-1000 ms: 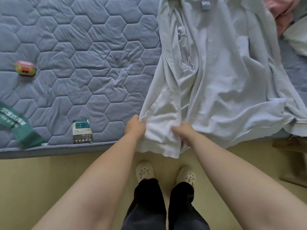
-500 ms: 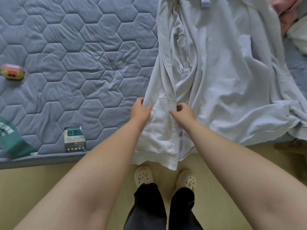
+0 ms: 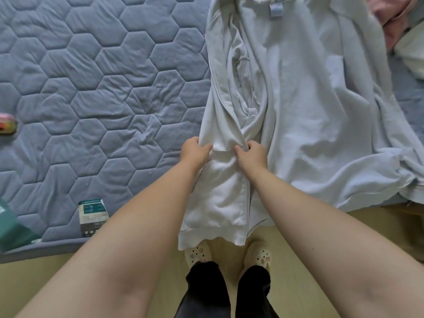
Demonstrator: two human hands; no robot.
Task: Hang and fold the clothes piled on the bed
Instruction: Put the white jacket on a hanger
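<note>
At the far left edge of the frame I see a small pink and yellow object (image 3: 6, 126), blurred, and below it, lower left, a green printed bag (image 3: 11, 226) at the edge of the blue-grey hexagon-quilted mattress (image 3: 91, 88). A small teal and white printed carton (image 3: 93, 215) stands near that same edge. If the fabric gets swept leftward, I judge it could knock the carton to the floor.

In the centre, my left hand (image 3: 195, 151) has its fingers curled around a fold of the pale grey-white sweatshirt (image 3: 298, 99), and my right hand (image 3: 252, 153) pinches the same panel just beside it, fingers bent into the cloth. The sweatshirt lies spread on the mattress from top centre to the right, its hem hanging off the bed edge over my cream clogs (image 3: 198, 254).

The risk I see: the overhanging hem may drag the garment to the floor if either hold slackens. The bunched creases between my hands would be locked into the fold.

In the upper right a pink garment (image 3: 390, 21) and a white cloth (image 3: 410, 51) lie touching the sweatshirt; pulling could drag them along.
</note>
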